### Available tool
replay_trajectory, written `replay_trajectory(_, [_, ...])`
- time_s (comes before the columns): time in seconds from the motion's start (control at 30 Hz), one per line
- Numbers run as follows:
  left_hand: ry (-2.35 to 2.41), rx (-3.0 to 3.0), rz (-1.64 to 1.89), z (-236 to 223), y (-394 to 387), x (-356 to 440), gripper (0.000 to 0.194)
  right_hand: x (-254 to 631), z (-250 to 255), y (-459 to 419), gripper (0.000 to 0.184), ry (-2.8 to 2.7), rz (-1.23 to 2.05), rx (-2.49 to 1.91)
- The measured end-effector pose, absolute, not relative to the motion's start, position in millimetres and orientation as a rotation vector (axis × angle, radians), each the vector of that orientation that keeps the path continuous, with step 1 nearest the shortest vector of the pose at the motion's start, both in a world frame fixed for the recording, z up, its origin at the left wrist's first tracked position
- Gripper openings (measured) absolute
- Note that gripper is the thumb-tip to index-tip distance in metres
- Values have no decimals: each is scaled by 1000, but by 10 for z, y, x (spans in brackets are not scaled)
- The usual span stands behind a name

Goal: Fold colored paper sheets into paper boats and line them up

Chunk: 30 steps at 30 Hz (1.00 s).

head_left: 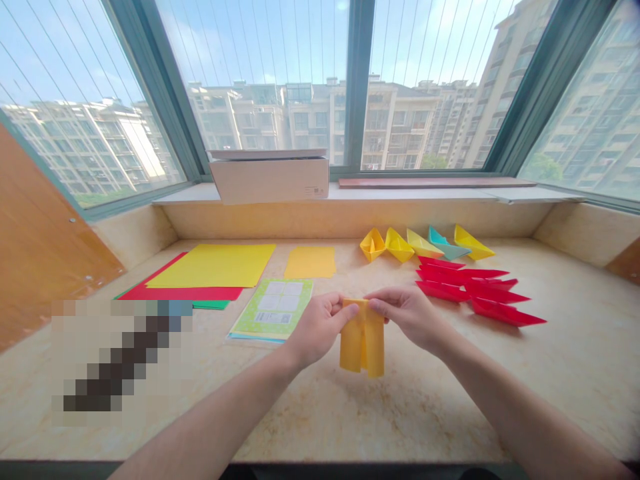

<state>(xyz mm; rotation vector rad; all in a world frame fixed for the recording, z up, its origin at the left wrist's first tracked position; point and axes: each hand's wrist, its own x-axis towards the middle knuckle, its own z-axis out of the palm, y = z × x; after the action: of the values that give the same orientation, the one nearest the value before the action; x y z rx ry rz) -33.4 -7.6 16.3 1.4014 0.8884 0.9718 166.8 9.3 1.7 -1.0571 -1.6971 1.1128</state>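
Note:
Between my two hands hangs a folded sheet of yellow-orange paper [353, 343], its two side flaps folded inward with a narrow gap down the middle. My left hand [323, 321] pinches its top left edge, thumb in front. At the top right edge, my right hand [403, 313] pinches it the same way. The paper's lower end is tilted towards me above the counter. Fingers behind the paper are partly hidden. Just beyond my left hand lies a green-patterned packet of paper [274, 310].
Red paper boats [493, 291] sit in overlapping rows at right, with yellow and blue paper boats [399, 245] behind them. At left are a yellow sheet [213, 265] over red and green ones, and an orange square sheet [310, 262]. A white box [270, 179] stands on the sill.

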Motion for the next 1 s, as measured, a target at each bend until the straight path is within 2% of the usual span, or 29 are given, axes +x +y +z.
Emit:
replay_trajectory(0.17, [872,1391,963,144,-60,-338,31,1662,32,100,35,-1603,1136,-1088])
replay_trajectory(0.43, [1017,1607,868,119,-57,-386,33,1589,49,-1,22,-1724,996,-1148])
replay_trajectory(0.63, [1122,1606,964,166,-43,-397,31,1621,74,22,33,-1709,1143,-1044])
replay_trajectory(0.73, [1149,1585,1018,188,-35,-403,31,1656,89,34,31,-1779,1195,-1022])
replay_trajectory(1.0, [994,1537,790,155,-70,-388,32,1624,100,-13,30,-1885,925,-1109])
